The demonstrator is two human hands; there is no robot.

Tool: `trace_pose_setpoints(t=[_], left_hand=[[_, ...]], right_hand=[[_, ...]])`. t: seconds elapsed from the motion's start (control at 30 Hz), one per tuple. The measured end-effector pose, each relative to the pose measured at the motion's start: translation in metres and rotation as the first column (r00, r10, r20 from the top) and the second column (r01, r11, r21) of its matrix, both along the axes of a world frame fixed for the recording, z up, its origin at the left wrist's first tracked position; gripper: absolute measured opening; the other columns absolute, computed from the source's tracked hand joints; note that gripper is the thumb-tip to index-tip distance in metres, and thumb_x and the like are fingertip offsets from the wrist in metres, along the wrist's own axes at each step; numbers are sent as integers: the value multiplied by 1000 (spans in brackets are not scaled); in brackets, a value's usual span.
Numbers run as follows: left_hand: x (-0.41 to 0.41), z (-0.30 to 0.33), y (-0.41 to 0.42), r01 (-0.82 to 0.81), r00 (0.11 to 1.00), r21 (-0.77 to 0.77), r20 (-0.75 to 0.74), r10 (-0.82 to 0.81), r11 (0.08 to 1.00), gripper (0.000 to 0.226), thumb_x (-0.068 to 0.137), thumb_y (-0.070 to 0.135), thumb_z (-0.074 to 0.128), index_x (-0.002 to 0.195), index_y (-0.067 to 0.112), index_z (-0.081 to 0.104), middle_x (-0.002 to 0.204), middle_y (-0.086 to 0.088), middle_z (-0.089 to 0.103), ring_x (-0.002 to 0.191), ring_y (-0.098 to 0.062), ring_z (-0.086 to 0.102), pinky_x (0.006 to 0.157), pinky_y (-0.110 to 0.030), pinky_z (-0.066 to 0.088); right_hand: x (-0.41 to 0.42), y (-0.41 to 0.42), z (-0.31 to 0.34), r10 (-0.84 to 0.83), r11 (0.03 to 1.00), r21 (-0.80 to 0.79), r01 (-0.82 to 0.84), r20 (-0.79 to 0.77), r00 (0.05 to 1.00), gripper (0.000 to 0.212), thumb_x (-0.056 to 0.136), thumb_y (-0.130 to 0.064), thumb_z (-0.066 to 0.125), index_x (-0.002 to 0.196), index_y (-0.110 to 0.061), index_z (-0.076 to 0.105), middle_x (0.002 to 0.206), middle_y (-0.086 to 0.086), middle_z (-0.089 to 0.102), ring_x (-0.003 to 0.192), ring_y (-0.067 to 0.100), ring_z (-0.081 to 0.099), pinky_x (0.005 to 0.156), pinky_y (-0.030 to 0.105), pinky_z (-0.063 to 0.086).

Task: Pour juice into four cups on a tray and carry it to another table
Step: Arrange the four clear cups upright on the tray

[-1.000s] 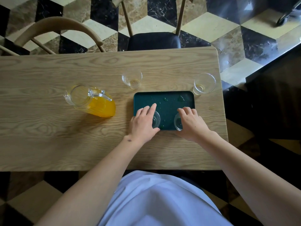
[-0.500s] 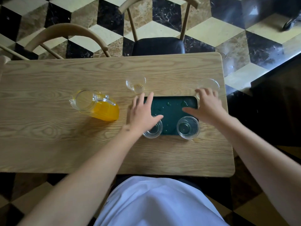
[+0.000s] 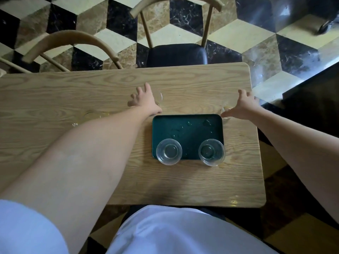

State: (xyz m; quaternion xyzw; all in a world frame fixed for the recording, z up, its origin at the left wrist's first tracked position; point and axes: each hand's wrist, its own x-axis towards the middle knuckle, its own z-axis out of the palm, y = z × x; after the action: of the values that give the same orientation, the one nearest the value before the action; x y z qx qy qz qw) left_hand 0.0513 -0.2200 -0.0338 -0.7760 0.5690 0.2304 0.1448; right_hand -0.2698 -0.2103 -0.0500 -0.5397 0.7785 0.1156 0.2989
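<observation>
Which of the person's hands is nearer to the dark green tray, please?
The right hand. Its thumb side lies just beyond the dark green tray's far right corner, while the left hand is a little farther off, past the far left corner.

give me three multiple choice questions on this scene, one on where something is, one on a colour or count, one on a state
1. Where do the two clear cups that no hand covers stand?
A. along the tray's near edge
B. on the chair seat
C. on the floor

2. What colour is the tray?
A. red
B. dark green
C. white

3. What state are those two cups in?
A. full of orange juice
B. tipped on their sides
C. upright and empty

Answers:
1. A, both stand side by side at the tray edge closest to the person.
2. B, its flat bottom shows dark green against the wooden table.
3. C, their round mouths face up and the tray shows through them with no orange in them.

Meanwhile the left hand and right hand reach past the tray's far corners.
</observation>
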Motion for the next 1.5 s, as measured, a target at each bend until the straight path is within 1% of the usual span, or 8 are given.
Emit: trace_pose_setpoints(t=[0.13,0.27,0.37,0.53,0.77,0.9,1.23,1.5], left_hand=[[5,-8,-7,-229,966,25,-117,231,973,135,68,44,88,156,16,-11,162,-20,15,143,-42,26,112,-55,29],[4,-13,-7,-243,963,-15,-123,240,970,121,70,40,86,153,13,2,149,-19,37,134,-39,38,104,-48,38],[3,-12,-5,-208,974,-50,-98,203,977,106,70,39,85,145,10,16,141,-17,46,129,-36,44,96,-45,43],[-3,0,-1,-68,997,-145,-40,63,987,94,69,36,84,141,5,34,146,-14,43,133,-34,41,100,-43,42],[-22,23,34,74,986,-344,-113,-120,936,91,63,50,84,132,5,44,133,-12,42,122,-35,44,95,-45,44],[-29,13,72,75,981,-263,-154,-119,962,93,62,59,83,129,6,46,132,-10,41,118,-32,45,96,-44,46],[-42,-4,90,46,981,-188,-179,-80,981,90,65,52,83,133,9,42,132,-11,40,119,-32,46,92,-43,48],[-44,-9,86,4,974,-132,-222,-33,991,84,67,48,84,132,17,39,132,-10,39,120,-32,44,89,-45,50]], right_hand=[[0,-3,-3,2,1000,-13,-2,13,1000,122,65,-48,90,156,-15,17,155,20,31,143,42,31,112,61,35],[3,0,-2,64,998,-19,-64,5,998,117,70,-43,88,157,-16,14,153,21,32,141,42,33,110,59,37],[4,2,2,91,995,-29,-92,-17,996,112,72,-44,86,155,-15,18,150,18,36,140,40,34,107,57,39],[9,7,17,106,988,-117,-105,3,994,98,70,-44,87,144,-10,32,144,17,42,134,38,40,103,54,44],[31,33,43,141,962,-258,-90,186,972,101,72,-39,85,152,-13,30,149,13,41,134,34,40,106,49,42],[49,57,43,234,958,-205,-200,157,960,102,71,-41,83,154,-16,29,151,9,41,136,32,38,106,51,43],[78,67,24,354,930,-113,-350,14,935,92,71,-42,80,146,-14,35,144,10,46,132,34,41,99,49,43],[79,62,16,358,927,-117,-356,-4,934,90,72,-39,81,144,-13,35,143,11,46,131,34,41,97,49,44]])
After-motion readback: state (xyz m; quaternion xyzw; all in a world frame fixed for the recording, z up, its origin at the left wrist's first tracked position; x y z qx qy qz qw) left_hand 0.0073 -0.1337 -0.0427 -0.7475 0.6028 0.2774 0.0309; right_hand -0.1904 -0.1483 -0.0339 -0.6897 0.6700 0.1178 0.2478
